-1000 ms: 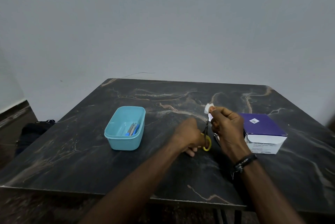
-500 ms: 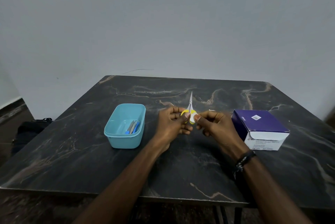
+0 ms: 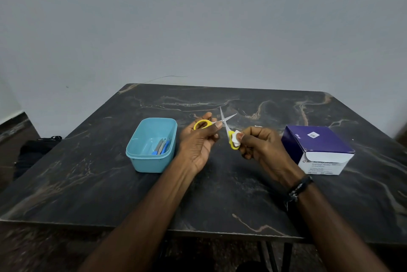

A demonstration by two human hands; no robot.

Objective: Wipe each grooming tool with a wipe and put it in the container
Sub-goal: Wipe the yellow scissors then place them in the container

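Observation:
Small scissors [image 3: 224, 120] with yellow handles are held above the table, blades spread apart and pointing away from me. My left hand [image 3: 199, 139] grips the left yellow handle loop. My right hand [image 3: 262, 147] presses a small white wipe [image 3: 236, 138] against the right yellow handle. A light blue plastic container [image 3: 152, 146] stands left of my hands and holds several grooming tools [image 3: 161, 147], grey and blue.
A purple and white box of wipes [image 3: 318, 149] sits to the right of my right hand. The dark marble table [image 3: 220, 194] ends at a grey wall behind. A dark bag [image 3: 33, 152] lies on the floor at the left.
The scissors, held closed between both hands half a second ago, now have their blades spread. My hands have moved apart, and the wipe has gone from the blades to the right handle.

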